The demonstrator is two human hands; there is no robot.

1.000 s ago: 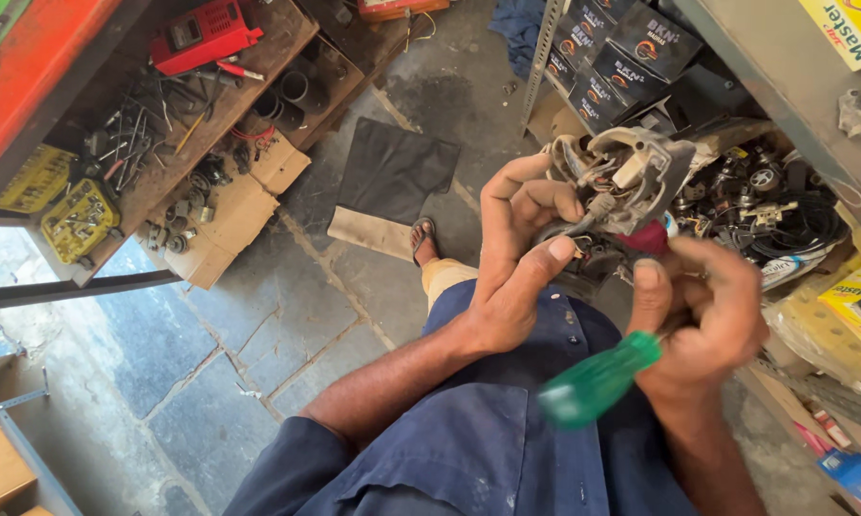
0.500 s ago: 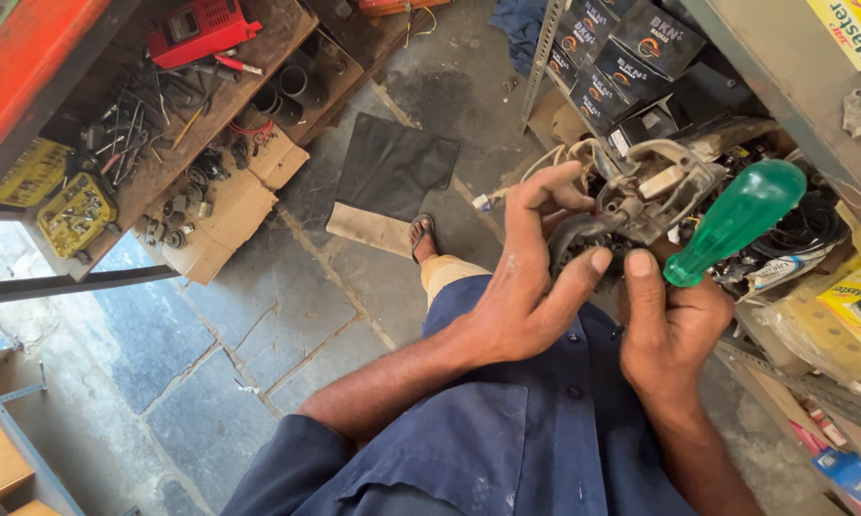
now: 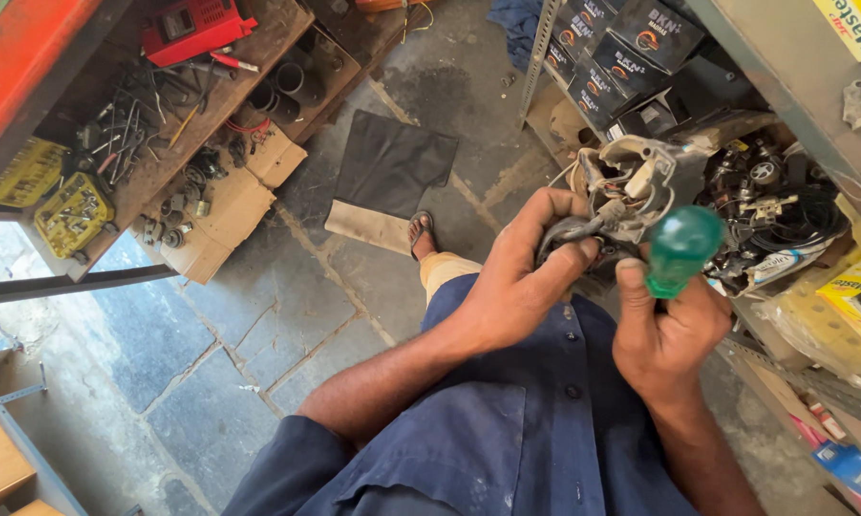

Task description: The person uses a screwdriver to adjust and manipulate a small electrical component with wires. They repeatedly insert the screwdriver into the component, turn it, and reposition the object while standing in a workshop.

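My left hand (image 3: 521,277) grips a grey, worn switch housing (image 3: 631,186) with loose wires hanging from it, held up in front of my chest. My right hand (image 3: 664,330) is closed around a screwdriver with a translucent green handle (image 3: 680,250); the handle points up toward the camera and its shaft goes into the housing, hidden behind the handle. Both hands are close together above my blue work clothes.
A metal shelf (image 3: 784,86) on the right holds dark boxes (image 3: 631,43), black parts and yellow packets (image 3: 860,287). At the left, a wooden bench (image 3: 211,105) carries tools and a red device (image 3: 191,24). A black mat (image 3: 392,162) and my sandalled foot (image 3: 421,234) are on the stone floor.
The green-handled screwdriver swung from pointing down over my lap to standing upright against the housing. My left hand closed more tightly around the housing and brought it nearer.
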